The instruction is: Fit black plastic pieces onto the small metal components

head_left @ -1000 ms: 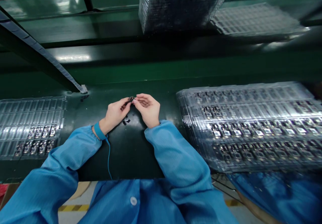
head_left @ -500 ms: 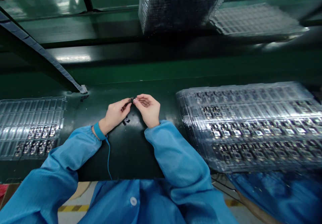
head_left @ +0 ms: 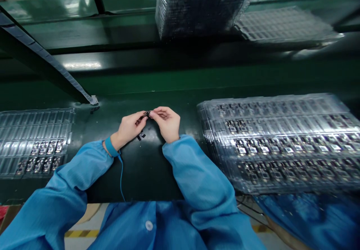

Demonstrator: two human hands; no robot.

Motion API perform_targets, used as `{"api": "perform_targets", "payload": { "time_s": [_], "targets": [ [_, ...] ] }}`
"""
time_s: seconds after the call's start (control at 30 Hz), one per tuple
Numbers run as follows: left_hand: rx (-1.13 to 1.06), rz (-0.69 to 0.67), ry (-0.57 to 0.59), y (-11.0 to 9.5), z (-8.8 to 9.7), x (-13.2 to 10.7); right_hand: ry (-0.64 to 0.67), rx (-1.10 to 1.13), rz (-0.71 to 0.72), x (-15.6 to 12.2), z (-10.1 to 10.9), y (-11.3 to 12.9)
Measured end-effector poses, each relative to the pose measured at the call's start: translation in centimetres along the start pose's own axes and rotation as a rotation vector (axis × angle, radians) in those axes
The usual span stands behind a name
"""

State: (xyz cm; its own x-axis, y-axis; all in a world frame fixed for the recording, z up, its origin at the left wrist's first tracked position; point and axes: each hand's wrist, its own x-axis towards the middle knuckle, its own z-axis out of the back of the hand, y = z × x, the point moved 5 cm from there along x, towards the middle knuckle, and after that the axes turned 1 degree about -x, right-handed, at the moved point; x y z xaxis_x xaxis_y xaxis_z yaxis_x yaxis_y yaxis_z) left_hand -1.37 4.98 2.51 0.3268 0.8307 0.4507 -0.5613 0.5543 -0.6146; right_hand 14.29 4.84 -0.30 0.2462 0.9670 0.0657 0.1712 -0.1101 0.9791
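Near the middle of the frame, the left hand [head_left: 129,128] pinches a small dark part [head_left: 146,114] between thumb and fingers. The right hand [head_left: 168,123] meets it from the other side — thumb and fingertip closed on its end, the remaining fingers curled. The part is held above the green table [head_left: 152,178]; its finer details are too small to make out. A blue strap [head_left: 110,147] circles the left wrist, and a thin cord [head_left: 122,177] runs from it toward the table's near edge.

Just below the hands lie a few black scraps [head_left: 141,135]. At the left edge sits a clear tray [head_left: 30,120] with small parts in its lower two rows. At the right is a stack of clear trays [head_left: 281,124] — its rows hold many similar parts (some with shiny square faces). A taller tray pile [head_left: 197,8] stands at the top of the frame, beside a flatter one [head_left: 287,23].
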Motion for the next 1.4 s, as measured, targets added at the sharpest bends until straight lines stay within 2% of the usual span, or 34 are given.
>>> {"api": "perform_targets", "payload": {
  "time_s": [0.3,0.43,0.7,1.07,1.23,1.4],
  "targets": [
    [-0.174,0.120,0.106,0.6,-0.2,0.4,0.070,-0.007,0.005,-0.2,-0.4,0.3],
    [-0.210,0.117,0.179,0.6,-0.5,0.5,0.083,-0.022,0.040,-0.3,-0.4,0.5],
    [-0.182,0.096,0.235,0.6,-0.8,0.5,0.115,-0.050,0.074,-0.2,-0.4,0.2],
    [-0.260,0.106,0.240,0.7,-0.7,0.1,0.183,-0.036,0.034,-0.2,-0.7,0.3],
    [-0.324,0.177,0.157,1.2,-0.6,0.2,0.130,-0.073,0.044,-0.2,-0.4,0.7],
    [-0.439,0.222,0.107,1.5,-0.6,0.3,0.155,-0.052,0.058,0.0,-0.4,0.6]
  ]
}}
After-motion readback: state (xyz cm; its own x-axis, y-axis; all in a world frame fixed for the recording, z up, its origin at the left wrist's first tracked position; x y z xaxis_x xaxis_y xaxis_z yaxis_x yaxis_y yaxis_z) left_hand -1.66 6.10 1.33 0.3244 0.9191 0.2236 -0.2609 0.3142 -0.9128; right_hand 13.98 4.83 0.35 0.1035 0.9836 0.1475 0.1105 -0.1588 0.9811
